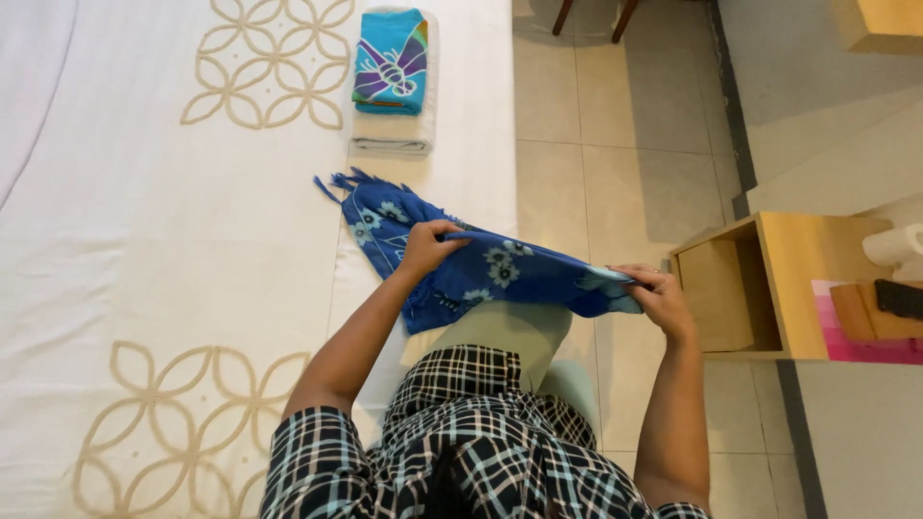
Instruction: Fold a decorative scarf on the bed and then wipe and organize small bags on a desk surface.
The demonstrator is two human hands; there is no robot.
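A blue cloth point(500, 274) with pale flower prints and a fringed end stretches between my two hands, one end lying on the white bed point(144, 221) and the other held out over the floor. My left hand point(430, 245) pinches its upper edge near the bed's side. My right hand point(656, 298) grips the cloth's right end above the tiled floor. The fringe point(336, 183) rests on the bed cover.
A folded turquoise cloth point(391, 62) sits on a folded white towel point(394, 139) near the bed's far edge. A wooden open-sided bedside unit point(769, 288) stands to the right. Chair legs point(591, 17) show at the top. Beige floor tiles point(596, 144) run beside the bed.
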